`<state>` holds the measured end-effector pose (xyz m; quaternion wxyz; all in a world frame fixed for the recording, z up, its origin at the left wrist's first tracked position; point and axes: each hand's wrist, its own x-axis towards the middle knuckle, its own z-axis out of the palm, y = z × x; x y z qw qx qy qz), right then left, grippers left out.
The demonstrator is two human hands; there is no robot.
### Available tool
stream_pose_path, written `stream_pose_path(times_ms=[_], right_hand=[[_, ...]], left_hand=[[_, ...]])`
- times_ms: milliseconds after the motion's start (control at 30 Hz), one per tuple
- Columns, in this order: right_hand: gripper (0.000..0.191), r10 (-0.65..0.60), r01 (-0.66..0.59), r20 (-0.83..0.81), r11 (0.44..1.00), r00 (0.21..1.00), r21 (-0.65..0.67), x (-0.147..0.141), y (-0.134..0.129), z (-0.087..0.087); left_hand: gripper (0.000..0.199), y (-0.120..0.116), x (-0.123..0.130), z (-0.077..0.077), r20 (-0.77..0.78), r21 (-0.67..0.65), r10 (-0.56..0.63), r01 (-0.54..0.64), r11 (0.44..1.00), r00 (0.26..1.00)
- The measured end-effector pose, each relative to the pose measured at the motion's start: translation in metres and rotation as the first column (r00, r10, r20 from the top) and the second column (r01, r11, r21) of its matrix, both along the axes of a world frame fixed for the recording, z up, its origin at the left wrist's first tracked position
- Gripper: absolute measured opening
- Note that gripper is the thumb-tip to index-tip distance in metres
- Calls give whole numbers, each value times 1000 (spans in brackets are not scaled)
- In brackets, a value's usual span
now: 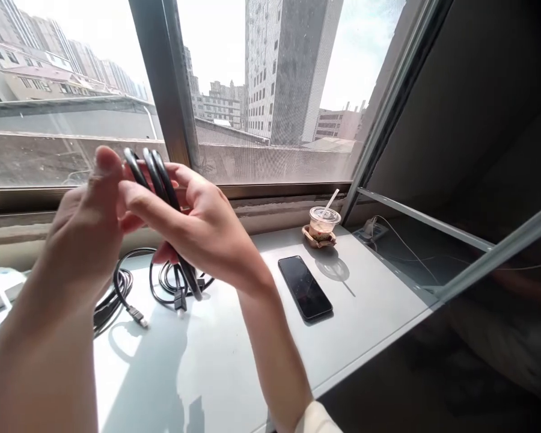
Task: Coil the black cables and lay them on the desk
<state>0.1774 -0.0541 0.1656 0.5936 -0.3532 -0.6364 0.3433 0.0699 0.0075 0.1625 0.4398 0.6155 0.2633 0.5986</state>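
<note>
A coiled black cable [160,180] is held up above the white table, in front of the window. My right hand [193,222] is closed round the coil, its thumb across the front of the loops. My left hand [88,222] is raised close beside it, thumb up, at the left end of the coil; its fingers are largely hidden behind the hand, so what they hold cannot be made out. A black connector [180,299] shows below the coil. Further left on the table lies another bundle of black cable [117,294] with a plug at its end.
A black phone [305,287] lies on the white table [365,300]. Behind it a plastic cup [323,222] with a straw stands in a brown holder. A white object [0,288] is at the left edge. Metal frame bars [426,219] rise on the right.
</note>
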Motion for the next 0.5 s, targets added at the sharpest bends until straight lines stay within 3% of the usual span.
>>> stream_pose_path(times_ms=[100, 233, 333, 433, 500], right_hand=[[39, -63, 65, -98, 998, 993, 14, 7, -5, 8], [26, -152, 173, -194, 980, 969, 99, 15, -26, 20], [22, -229, 249, -140, 957, 963, 149, 21, -39, 21], [22, -355, 353, -17, 920, 935, 169, 24, -38, 17], [22, -434, 422, 34, 889, 900, 177, 25, -34, 15]], left_hand=[[31, 4, -3, 2, -99, 37, 32, -28, 999, 995], [57, 11, -11, 6, -255, 72, 51, -34, 997, 966], [49, 22, -19, 2, -570, -132, -62, -17, 991, 819], [30, 39, -25, -15, -757, -353, -182, -159, 922, 628], [29, 52, -25, -32, -741, -292, -66, -232, 928, 669]])
